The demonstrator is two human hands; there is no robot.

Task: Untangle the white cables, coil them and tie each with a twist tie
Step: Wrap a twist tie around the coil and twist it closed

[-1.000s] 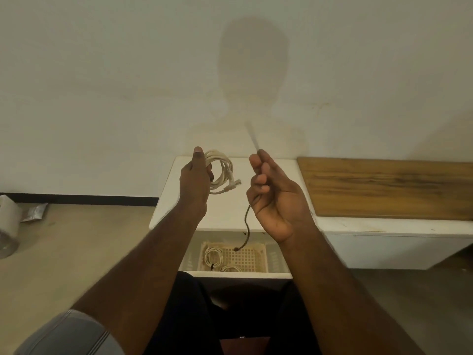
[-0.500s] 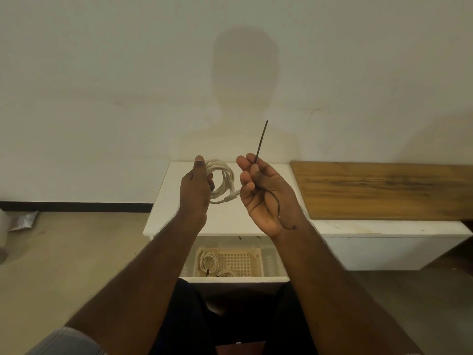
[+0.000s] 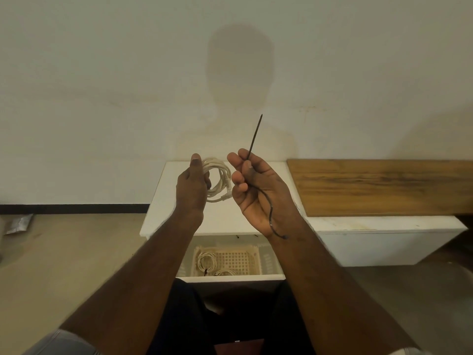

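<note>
Above the white table [image 3: 179,221]: left hand [image 3: 192,185] grips one coiled white cable [image 3: 220,180]; right hand [image 3: 256,190] pinches one dark twist tie [image 3: 253,137]. Basket [image 3: 253,260] below: two coiled cables [image 3: 207,261].

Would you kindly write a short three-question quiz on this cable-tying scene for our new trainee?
1. True or false: the left hand grips a coiled white cable.
2. What does the right hand pinch? A) a dark twist tie B) scissors C) a roll of tape
3. Fill in: the other coiled cables lie in a ______ in the open drawer.

Key: 1 true; 2 A; 3 basket.
</note>
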